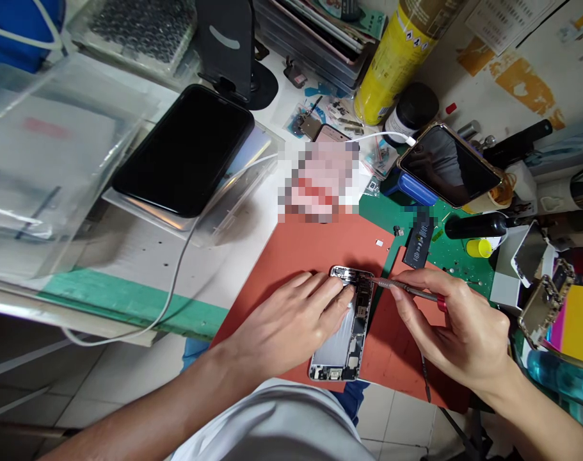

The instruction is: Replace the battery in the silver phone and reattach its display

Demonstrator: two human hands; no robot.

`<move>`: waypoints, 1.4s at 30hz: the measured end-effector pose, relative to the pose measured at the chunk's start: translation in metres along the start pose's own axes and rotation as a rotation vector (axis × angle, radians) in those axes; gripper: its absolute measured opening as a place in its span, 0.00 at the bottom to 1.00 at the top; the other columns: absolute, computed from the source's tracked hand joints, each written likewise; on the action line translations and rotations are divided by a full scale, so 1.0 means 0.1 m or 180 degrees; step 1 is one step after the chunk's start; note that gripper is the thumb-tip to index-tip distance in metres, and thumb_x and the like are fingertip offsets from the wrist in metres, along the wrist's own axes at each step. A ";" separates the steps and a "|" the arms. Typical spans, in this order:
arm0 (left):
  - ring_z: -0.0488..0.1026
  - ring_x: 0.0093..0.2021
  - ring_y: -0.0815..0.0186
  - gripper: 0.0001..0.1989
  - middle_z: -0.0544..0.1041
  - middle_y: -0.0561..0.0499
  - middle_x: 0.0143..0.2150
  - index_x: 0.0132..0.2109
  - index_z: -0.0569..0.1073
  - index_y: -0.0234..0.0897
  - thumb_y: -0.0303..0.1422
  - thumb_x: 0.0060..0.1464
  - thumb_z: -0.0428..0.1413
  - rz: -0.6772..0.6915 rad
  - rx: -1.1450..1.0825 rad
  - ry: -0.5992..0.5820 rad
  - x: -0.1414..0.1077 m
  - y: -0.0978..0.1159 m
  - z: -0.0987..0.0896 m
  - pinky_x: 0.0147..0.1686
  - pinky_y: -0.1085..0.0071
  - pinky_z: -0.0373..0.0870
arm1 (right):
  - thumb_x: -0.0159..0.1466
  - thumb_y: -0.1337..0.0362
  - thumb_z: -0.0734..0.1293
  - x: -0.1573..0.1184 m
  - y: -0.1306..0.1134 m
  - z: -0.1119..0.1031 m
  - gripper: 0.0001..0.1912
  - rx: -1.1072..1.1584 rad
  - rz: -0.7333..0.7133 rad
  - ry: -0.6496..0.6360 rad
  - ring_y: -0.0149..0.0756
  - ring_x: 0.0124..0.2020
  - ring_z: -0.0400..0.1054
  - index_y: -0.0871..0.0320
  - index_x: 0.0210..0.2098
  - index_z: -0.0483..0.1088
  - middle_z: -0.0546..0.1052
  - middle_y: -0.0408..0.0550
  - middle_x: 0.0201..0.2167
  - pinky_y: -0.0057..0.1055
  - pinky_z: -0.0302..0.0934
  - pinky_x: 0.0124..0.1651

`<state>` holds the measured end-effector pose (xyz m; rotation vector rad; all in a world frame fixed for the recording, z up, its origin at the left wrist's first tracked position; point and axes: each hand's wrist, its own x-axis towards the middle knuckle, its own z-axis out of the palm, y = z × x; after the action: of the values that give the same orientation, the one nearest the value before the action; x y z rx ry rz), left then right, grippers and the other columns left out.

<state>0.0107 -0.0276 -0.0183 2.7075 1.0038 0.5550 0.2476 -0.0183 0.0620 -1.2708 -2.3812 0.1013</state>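
We note the left hand [298,314], loosely open, resting on the opened phone [342,342]; the right hand [464,330] pinches a slim tool [409,290] against its top. Beyond it, a yellow can [387,64] shows hazard symbols.

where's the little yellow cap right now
In the head view, the yellow cap is on the green mat on the right, just below the black tube and left of the white box.

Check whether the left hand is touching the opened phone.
Touching: the head view shows the left hand, fingertips on the opened phone, near its far end.
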 end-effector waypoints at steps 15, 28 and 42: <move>0.78 0.44 0.58 0.12 0.77 0.47 0.46 0.55 0.73 0.33 0.25 0.67 0.54 0.0012 -0.0074 -0.0100 0.03 -0.01 -0.03 0.47 0.58 0.73 | 0.69 0.73 0.71 0.22 0.03 -0.02 0.06 -0.0062 -0.0443 -0.0259 0.29 0.22 0.67 0.60 0.42 0.70 0.76 0.41 0.25 0.30 0.59 0.26; 0.77 0.42 0.59 0.12 0.76 0.47 0.44 0.56 0.72 0.31 0.26 0.69 0.52 -0.0002 -0.0040 0.0003 0.03 0.00 -0.01 0.45 0.60 0.72 | 0.68 0.75 0.70 0.20 0.05 0.00 0.08 0.0135 -0.0479 -0.0360 0.31 0.24 0.67 0.61 0.45 0.69 0.76 0.43 0.27 0.31 0.61 0.28; 0.76 0.41 0.60 0.10 0.76 0.48 0.44 0.54 0.73 0.32 0.26 0.69 0.52 -0.0031 -0.0047 -0.0012 0.04 0.00 -0.02 0.44 0.60 0.71 | 0.69 0.77 0.63 0.26 0.05 -0.12 0.14 0.0740 -0.0436 -0.1018 0.41 0.41 0.75 0.61 0.52 0.67 0.78 0.55 0.42 0.36 0.72 0.43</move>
<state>0.0126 -0.0253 -0.0148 2.6883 1.0074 0.5533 0.2444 0.0038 0.0802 -1.0432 -2.6203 0.5601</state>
